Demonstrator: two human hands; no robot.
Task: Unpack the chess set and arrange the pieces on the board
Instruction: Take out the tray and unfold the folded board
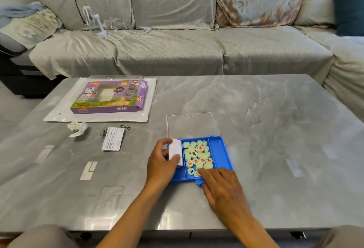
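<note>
A blue plastic case (220, 153) lies open on the grey table, its clear lid (192, 124) tilted back. Its middle compartment holds several pale round chess pieces (198, 156) with red or black characters. In the case's left compartment sits a folded white packet (176, 149), and my left hand (161, 164) grips it between thumb and fingers. My right hand (220, 183) rests on the case's near edge, its fingers straight and touching the nearest pieces. The right compartment of the case looks empty.
The purple chess box (110, 98) lies on a clear plastic bag (59, 112) at the table's far left. Nearer are a crumpled white tissue (77, 128), a folded leaflet (113, 139) and small metal hooks (125, 127). A grey sofa with a white fan (94, 21) stands behind the table.
</note>
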